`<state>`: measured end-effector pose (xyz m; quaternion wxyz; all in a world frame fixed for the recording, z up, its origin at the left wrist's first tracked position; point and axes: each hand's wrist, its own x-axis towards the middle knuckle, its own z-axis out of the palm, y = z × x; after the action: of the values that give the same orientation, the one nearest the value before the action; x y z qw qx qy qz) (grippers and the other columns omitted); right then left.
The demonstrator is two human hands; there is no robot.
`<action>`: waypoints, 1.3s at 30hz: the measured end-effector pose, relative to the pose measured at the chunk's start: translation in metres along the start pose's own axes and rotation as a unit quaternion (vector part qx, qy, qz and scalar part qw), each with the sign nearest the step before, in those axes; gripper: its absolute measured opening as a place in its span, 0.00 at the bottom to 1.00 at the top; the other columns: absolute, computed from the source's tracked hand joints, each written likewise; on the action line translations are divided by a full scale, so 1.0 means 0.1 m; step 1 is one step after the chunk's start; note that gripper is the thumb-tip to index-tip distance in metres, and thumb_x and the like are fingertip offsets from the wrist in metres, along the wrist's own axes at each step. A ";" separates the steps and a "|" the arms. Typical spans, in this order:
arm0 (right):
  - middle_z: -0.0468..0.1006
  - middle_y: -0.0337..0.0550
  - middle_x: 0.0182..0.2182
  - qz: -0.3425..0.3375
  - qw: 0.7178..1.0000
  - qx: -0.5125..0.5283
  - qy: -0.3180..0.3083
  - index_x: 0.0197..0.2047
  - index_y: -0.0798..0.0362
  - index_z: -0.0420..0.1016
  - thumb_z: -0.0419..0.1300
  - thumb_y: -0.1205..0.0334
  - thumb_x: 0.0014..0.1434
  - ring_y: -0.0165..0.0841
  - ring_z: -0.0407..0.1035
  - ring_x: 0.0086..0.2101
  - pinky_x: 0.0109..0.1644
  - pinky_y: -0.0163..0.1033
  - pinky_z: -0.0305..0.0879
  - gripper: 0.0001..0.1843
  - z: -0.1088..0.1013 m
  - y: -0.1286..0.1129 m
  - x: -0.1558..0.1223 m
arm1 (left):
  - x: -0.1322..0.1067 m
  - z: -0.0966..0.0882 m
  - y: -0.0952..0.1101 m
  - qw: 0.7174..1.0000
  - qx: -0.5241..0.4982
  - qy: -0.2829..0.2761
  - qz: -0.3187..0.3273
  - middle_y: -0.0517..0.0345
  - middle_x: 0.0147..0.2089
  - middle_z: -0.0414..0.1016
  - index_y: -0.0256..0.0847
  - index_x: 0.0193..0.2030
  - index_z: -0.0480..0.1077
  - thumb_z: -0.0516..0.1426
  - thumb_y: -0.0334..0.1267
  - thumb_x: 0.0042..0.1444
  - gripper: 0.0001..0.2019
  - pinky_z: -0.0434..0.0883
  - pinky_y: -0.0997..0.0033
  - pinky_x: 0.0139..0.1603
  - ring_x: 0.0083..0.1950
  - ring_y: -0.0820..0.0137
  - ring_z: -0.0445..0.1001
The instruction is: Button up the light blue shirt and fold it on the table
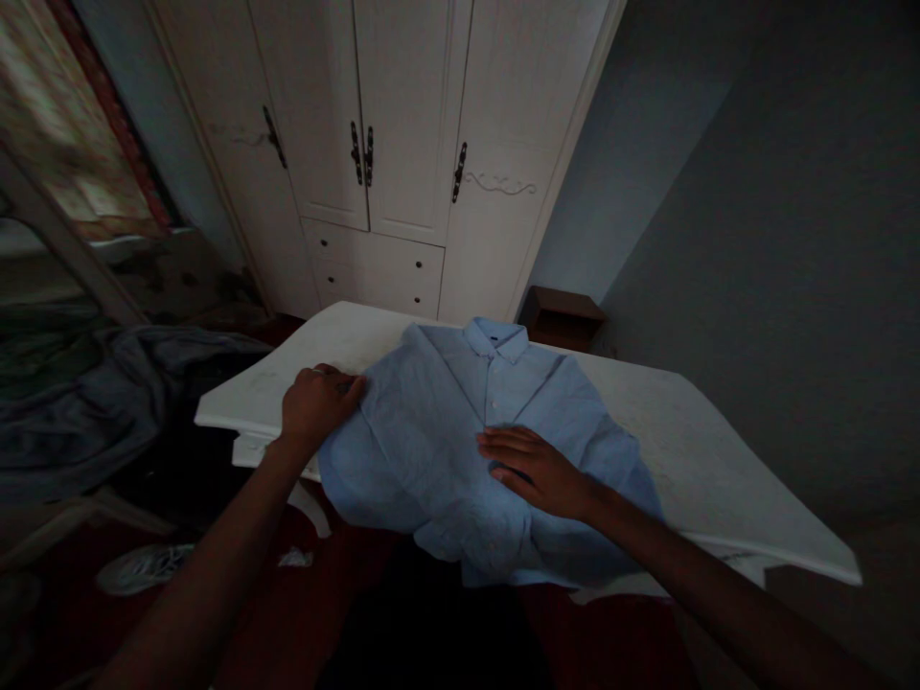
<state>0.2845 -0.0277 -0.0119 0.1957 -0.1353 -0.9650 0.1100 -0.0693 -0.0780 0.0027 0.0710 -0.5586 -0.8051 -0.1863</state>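
Observation:
A light blue collared shirt (pixel 446 431) lies front side up, its collar pointing away from me and its lower part draping over the near edge of a white table (pixel 690 450). At its left side, my left hand (pixel 320 402) is closed on the sleeve edge, thumb against the cloth; the fingertips are partly hidden. My right hand (pixel 536 468) rests flat on the middle of the shirt front, just below the buttons, fingers stretched out. Wrinkles run through the lower front and the right sleeve.
Behind the table stands a white wardrobe (pixel 402 125) with dark handles. A small brown cabinet (pixel 564 316) sits by the grey wall at the right. Dark clothing (pixel 129 383) is heaped at the left, and a white shoe (pixel 144 567) lies on the red floor.

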 end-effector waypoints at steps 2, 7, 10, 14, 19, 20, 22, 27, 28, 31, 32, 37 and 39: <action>0.74 0.47 0.56 0.000 1.000 0.001 0.006 0.58 0.49 0.70 0.54 0.60 0.66 0.37 0.64 0.59 0.62 0.52 0.62 0.18 0.00 0.00 0.00 | 0.00 -0.01 0.01 1.000 0.010 -0.004 -0.008 0.50 0.49 0.77 0.46 0.44 0.80 0.48 0.52 0.61 0.22 0.73 0.59 0.43 0.49 0.55 0.73; 0.74 0.48 0.55 -0.002 1.000 -0.001 0.005 0.57 0.51 0.71 0.54 0.60 0.66 0.37 0.65 0.59 0.62 0.52 0.63 0.17 0.00 -0.01 0.00 | 0.10 -0.08 0.11 0.996 0.069 -0.045 -0.029 0.45 0.46 0.78 0.42 0.40 0.80 0.48 0.49 0.60 0.21 0.71 0.59 0.41 0.48 0.53 0.74; 0.74 0.48 0.55 0.004 1.000 -0.001 0.002 0.58 0.50 0.70 0.54 0.60 0.67 0.37 0.65 0.59 0.62 0.52 0.62 0.18 -0.01 -0.02 0.01 | 0.26 -0.12 0.25 0.991 0.117 -0.052 -0.034 0.39 0.46 0.78 0.36 0.43 0.78 0.47 0.47 0.60 0.22 0.70 0.57 0.44 0.48 0.51 0.74; 0.75 0.47 0.55 0.008 1.000 -0.003 0.003 0.58 0.49 0.70 0.53 0.59 0.67 0.37 0.65 0.58 0.62 0.52 0.63 0.18 -0.01 -0.02 0.00 | 0.50 0.02 0.43 0.988 0.075 -0.029 0.130 0.40 0.57 0.73 0.34 0.56 0.70 0.43 0.50 0.63 0.27 0.65 0.56 0.56 0.59 0.54 0.69; 0.74 0.46 0.56 0.007 1.000 -0.003 0.007 0.60 0.47 0.69 0.54 0.59 0.66 0.37 0.65 0.58 0.62 0.52 0.63 0.19 0.00 -0.02 0.00 | 0.65 0.41 0.46 0.947 0.014 -0.133 0.291 0.38 0.69 0.57 0.30 0.66 0.59 0.41 0.58 0.63 0.35 0.51 0.58 0.68 0.71 0.56 0.53; 0.74 0.46 0.56 0.009 1.000 -0.003 0.003 0.60 0.47 0.69 0.54 0.59 0.66 0.37 0.65 0.58 0.62 0.52 0.63 0.19 0.00 -0.02 0.00 | 0.65 0.47 0.44 0.949 0.012 -0.140 0.281 0.36 0.70 0.55 0.28 0.67 0.57 0.40 0.59 0.63 0.37 0.51 0.58 0.68 0.71 0.55 0.53; 0.74 0.47 0.56 0.013 1.000 -0.006 -0.002 0.60 0.49 0.69 0.54 0.59 0.66 0.38 0.65 0.59 0.62 0.52 0.62 0.19 -0.01 -0.03 0.01 | 0.65 0.54 0.40 0.955 0.011 -0.145 0.260 0.36 0.71 0.51 0.28 0.68 0.53 0.37 0.60 0.63 0.39 0.49 0.57 0.69 0.72 0.55 0.51; 0.74 0.48 0.56 0.013 1.000 -0.010 -0.006 0.57 0.51 0.71 0.54 0.59 0.67 0.37 0.65 0.58 0.62 0.52 0.62 0.18 0.00 -0.02 0.01 | 0.64 0.58 0.39 0.961 0.020 -0.154 0.228 0.37 0.73 0.46 0.31 0.70 0.50 0.35 0.63 0.62 0.41 0.47 0.55 0.69 0.73 0.55 0.47; 0.74 0.48 0.56 0.013 1.000 -0.010 -0.006 0.58 0.51 0.71 0.54 0.59 0.67 0.37 0.65 0.58 0.62 0.52 0.62 0.18 0.00 -0.02 0.01 | 0.64 0.58 0.40 0.962 0.022 -0.156 0.223 0.37 0.73 0.46 0.31 0.70 0.50 0.35 0.63 0.62 0.41 0.47 0.54 0.69 0.73 0.55 0.46; 0.74 0.47 0.56 0.013 1.000 -0.008 -0.004 0.58 0.50 0.70 0.54 0.59 0.67 0.37 0.64 0.59 0.63 0.52 0.62 0.18 0.00 -0.01 0.00 | 0.65 0.60 0.41 0.964 0.023 -0.156 0.215 0.39 0.73 0.46 0.32 0.70 0.50 0.35 0.63 0.62 0.41 0.47 0.53 0.69 0.73 0.55 0.46; 0.74 0.47 0.56 0.012 1.000 -0.005 -0.003 0.58 0.50 0.70 0.53 0.59 0.67 0.37 0.64 0.59 0.63 0.52 0.62 0.18 0.00 -0.01 0.00 | 0.66 0.60 0.41 0.964 0.024 -0.155 0.215 0.39 0.73 0.47 0.33 0.70 0.50 0.34 0.63 0.62 0.41 0.48 0.54 0.69 0.73 0.56 0.46; 0.73 0.48 0.57 0.001 1.000 -0.002 0.004 0.58 0.51 0.71 0.53 0.59 0.67 0.37 0.65 0.59 0.62 0.51 0.62 0.18 -0.02 -0.01 0.00 | 0.66 0.55 0.42 0.963 0.029 -0.146 0.226 0.37 0.72 0.49 0.31 0.69 0.53 0.35 0.61 0.63 0.39 0.50 0.55 0.68 0.72 0.56 0.50; 0.73 0.48 0.57 0.003 1.000 -0.009 0.001 0.58 0.51 0.71 0.52 0.58 0.67 0.37 0.64 0.59 0.63 0.51 0.62 0.18 -0.02 -0.02 0.00 | 0.65 0.53 0.43 0.962 0.031 -0.140 0.231 0.35 0.71 0.50 0.30 0.69 0.53 0.36 0.60 0.63 0.39 0.51 0.54 0.68 0.72 0.55 0.51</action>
<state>0.2853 -0.0290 -0.0096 0.1948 -0.1405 -0.9654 0.1020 -0.0483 0.0126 -0.0156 0.0162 -0.7473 -0.6616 -0.0599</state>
